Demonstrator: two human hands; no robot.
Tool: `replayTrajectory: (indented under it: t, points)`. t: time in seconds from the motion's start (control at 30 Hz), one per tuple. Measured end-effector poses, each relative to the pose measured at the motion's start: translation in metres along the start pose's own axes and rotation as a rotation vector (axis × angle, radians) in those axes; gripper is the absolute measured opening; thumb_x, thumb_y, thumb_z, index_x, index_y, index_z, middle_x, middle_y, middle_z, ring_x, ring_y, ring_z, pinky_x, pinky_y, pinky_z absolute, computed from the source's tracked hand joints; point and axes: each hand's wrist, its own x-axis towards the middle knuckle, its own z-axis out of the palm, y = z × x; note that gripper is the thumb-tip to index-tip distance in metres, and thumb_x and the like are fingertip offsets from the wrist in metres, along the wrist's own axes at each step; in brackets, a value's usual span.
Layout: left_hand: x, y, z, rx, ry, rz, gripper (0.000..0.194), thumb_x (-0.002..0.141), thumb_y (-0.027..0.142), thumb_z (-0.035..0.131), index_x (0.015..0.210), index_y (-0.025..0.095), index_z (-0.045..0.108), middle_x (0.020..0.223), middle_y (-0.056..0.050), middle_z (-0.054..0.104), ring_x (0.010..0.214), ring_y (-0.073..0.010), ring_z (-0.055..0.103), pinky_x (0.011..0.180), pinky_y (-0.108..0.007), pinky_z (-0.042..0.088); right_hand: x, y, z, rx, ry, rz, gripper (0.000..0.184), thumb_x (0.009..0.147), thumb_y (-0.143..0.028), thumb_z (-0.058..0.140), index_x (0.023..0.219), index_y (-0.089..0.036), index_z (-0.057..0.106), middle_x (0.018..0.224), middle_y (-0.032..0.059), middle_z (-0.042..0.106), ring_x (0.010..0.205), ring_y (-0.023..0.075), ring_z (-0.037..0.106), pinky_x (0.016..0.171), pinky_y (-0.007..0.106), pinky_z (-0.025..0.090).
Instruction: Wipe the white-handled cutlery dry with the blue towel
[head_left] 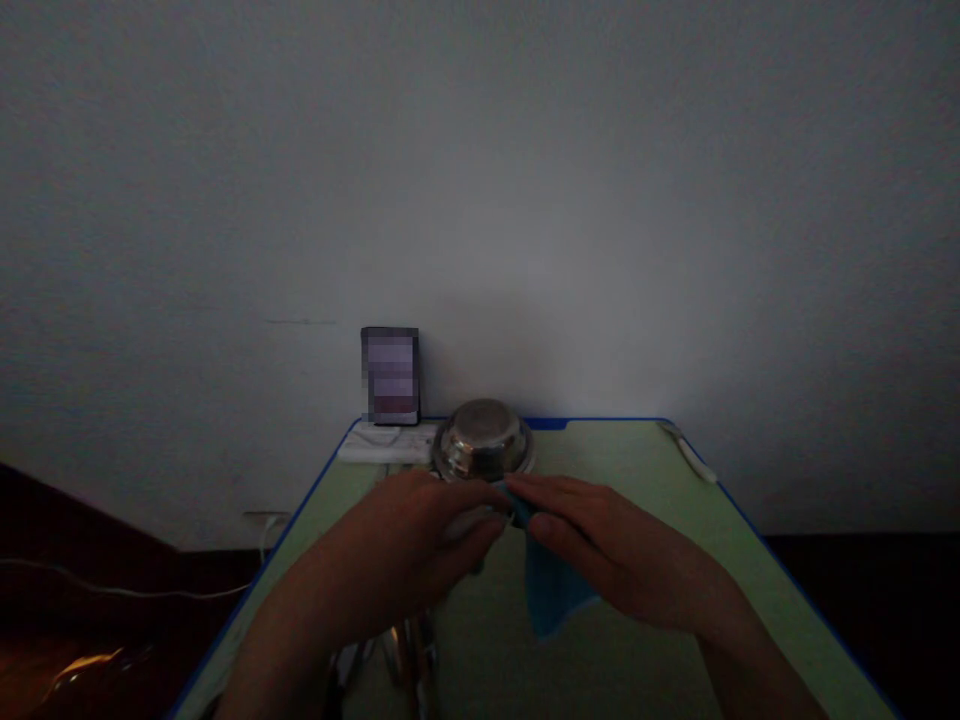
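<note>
Both my hands meet above the middle of the table, in front of an upturned metal bowl (484, 440). My right hand (600, 540) is closed on a blue cloth (553, 590), pinched between thumb and fingers, with its lower end hanging beneath the palm. Opposite it, my left hand (427, 530) has thumb and fingers closed together. A small pale thing shows between them, too dark to name. The tips of both hands come together at the cloth's upper edge. Below my left forearm lie several shiny metal utensils (411, 660), partly hidden by the arm.
A tablet or phone (391, 375) leans upright against the wall, behind a white power strip (390, 442). At the right edge of the green, blue-rimmed table (630, 450) lies a light-handled tool (694, 458). A white cable (150, 594) runs off to the left.
</note>
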Motion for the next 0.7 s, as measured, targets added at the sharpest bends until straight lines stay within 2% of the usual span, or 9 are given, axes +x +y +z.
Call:
replayTrajectory:
  t: [0.1, 0.2, 0.27, 0.33, 0.4, 0.47, 0.6, 0.7]
  points:
    - [-0.001, -0.001, 0.001, 0.02, 0.047, 0.001, 0.027, 0.087, 0.029, 0.05, 0.112, 0.03, 0.061, 0.086, 0.002, 0.073, 0.073, -0.0147, 0.067, 0.064, -0.022, 0.045, -0.007, 0.006, -0.004, -0.032, -0.072, -0.032, 0.048, 0.093, -0.036, 0.037, 0.139, -0.02, 0.034, 0.142, 0.0043, 0.04, 0.13, 0.0168, 0.036, 0.109, 0.036, 0.027]
    - [-0.003, 0.001, 0.0, -0.012, 0.098, 0.028, 0.023, 0.086, 0.03, 0.051, 0.106, 0.028, 0.062, 0.074, 0.003, 0.072, 0.06, -0.0116, 0.064, 0.058, -0.02, 0.044, -0.01, 0.008, -0.011, -0.065, -0.05, -0.051, 0.052, 0.089, -0.031, 0.049, 0.138, -0.025, 0.034, 0.14, 0.0025, 0.043, 0.127, 0.0161, 0.039, 0.107, 0.034, 0.03]
    - [-0.004, 0.004, -0.001, -0.056, 0.13, 0.048, 0.02, 0.085, 0.03, 0.053, 0.102, 0.027, 0.063, 0.071, 0.004, 0.07, 0.055, -0.0103, 0.062, 0.057, -0.02, 0.045, -0.01, 0.007, -0.015, -0.071, -0.001, -0.038, 0.046, 0.085, -0.031, 0.056, 0.129, -0.026, 0.045, 0.127, 0.0018, 0.054, 0.114, 0.0156, 0.05, 0.098, 0.031, 0.038]
    - [-0.006, 0.006, -0.001, -0.093, 0.168, 0.061, 0.017, 0.084, 0.031, 0.055, 0.098, 0.026, 0.062, 0.069, 0.004, 0.07, 0.052, -0.0094, 0.06, 0.054, -0.019, 0.045, -0.008, 0.003, -0.017, -0.062, 0.056, -0.021, 0.031, 0.083, -0.032, 0.059, 0.112, -0.023, 0.056, 0.106, 0.0001, 0.064, 0.095, 0.0136, 0.058, 0.084, 0.026, 0.044]
    - [-0.007, 0.007, 0.0, -0.106, 0.209, 0.081, 0.013, 0.083, 0.03, 0.057, 0.095, 0.026, 0.061, 0.064, 0.006, 0.068, 0.046, -0.008, 0.057, 0.046, -0.018, 0.041, -0.006, -0.001, -0.017, -0.062, 0.103, -0.01, 0.019, 0.082, -0.033, 0.06, 0.097, -0.021, 0.061, 0.088, -0.0018, 0.065, 0.078, 0.0113, 0.059, 0.071, 0.022, 0.044]
    - [-0.008, 0.009, 0.001, -0.089, 0.254, 0.119, 0.012, 0.082, 0.028, 0.059, 0.093, 0.027, 0.06, 0.06, 0.007, 0.066, 0.043, -0.0072, 0.055, 0.042, -0.017, 0.039, -0.006, -0.004, -0.017, -0.071, 0.139, -0.007, 0.015, 0.082, -0.034, 0.061, 0.088, -0.02, 0.061, 0.078, -0.0034, 0.063, 0.068, 0.0095, 0.056, 0.064, 0.02, 0.041]
    - [-0.009, 0.011, 0.0, -0.02, 0.324, 0.169, 0.016, 0.08, 0.027, 0.062, 0.095, 0.03, 0.058, 0.063, 0.008, 0.067, 0.051, -0.0088, 0.06, 0.049, -0.02, 0.042, -0.008, -0.007, -0.019, -0.063, 0.155, -0.039, 0.015, 0.086, -0.033, 0.055, 0.081, -0.019, 0.059, 0.068, -0.0047, 0.059, 0.058, 0.0077, 0.051, 0.059, 0.02, 0.037]
    - [-0.011, 0.008, -0.002, -0.004, 0.291, 0.173, 0.016, 0.081, 0.029, 0.061, 0.096, 0.031, 0.059, 0.068, 0.006, 0.069, 0.055, -0.0106, 0.063, 0.051, -0.022, 0.044, -0.01, -0.009, -0.023, -0.035, 0.094, -0.079, 0.013, 0.089, -0.028, 0.049, 0.084, -0.02, 0.058, 0.071, -0.0037, 0.059, 0.061, 0.0085, 0.051, 0.06, 0.02, 0.037]
